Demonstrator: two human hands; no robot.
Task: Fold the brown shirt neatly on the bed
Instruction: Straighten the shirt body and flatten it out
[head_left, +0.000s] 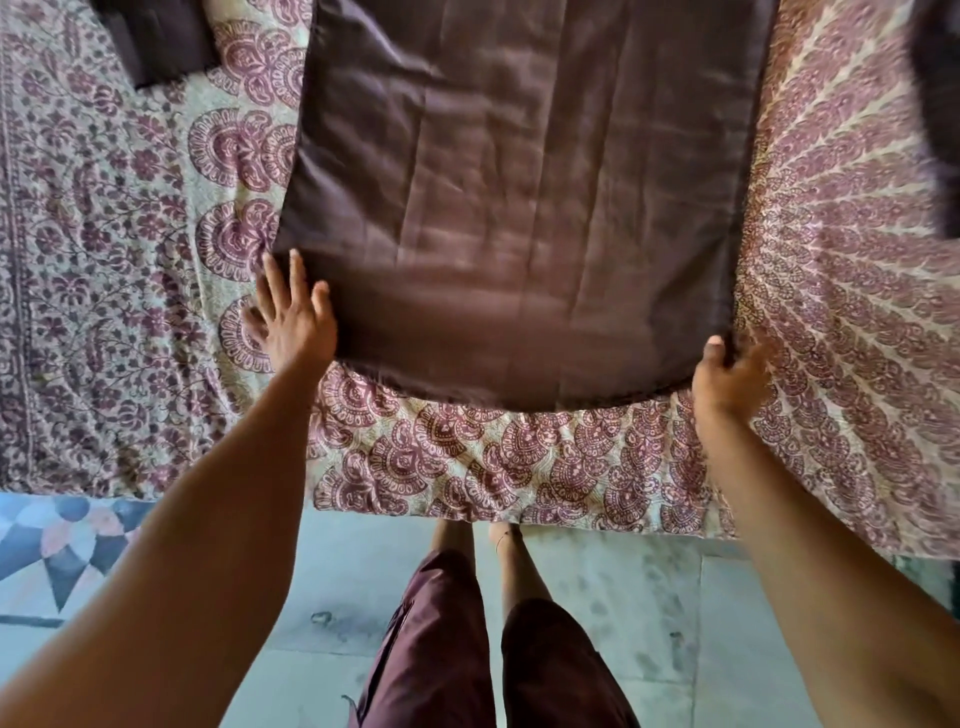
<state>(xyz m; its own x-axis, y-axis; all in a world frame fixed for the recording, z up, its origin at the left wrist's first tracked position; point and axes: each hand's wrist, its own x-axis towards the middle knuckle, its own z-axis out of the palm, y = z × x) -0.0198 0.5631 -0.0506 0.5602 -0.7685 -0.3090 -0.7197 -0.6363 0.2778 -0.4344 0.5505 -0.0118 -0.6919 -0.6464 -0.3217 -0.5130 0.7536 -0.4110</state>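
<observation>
The brown shirt (519, 208) lies spread flat on the bed (493, 467), its body running away from me and its hem nearest me. One sleeve (156, 41) reaches out at the top left. My left hand (293, 317) rests at the hem's left corner with fingers spread, the thumb over the cloth's edge. My right hand (732, 379) pinches the hem's right corner, thumb on top and fingers beneath. The hem between my hands is blurred.
The bed wears a cream cover with maroon paisley print. A dark blurred shape (940, 104) sits at the right edge. The bed's front edge is just below the hem; my legs stand on a pale tiled floor (597, 587), with a patterned mat (57, 551) at left.
</observation>
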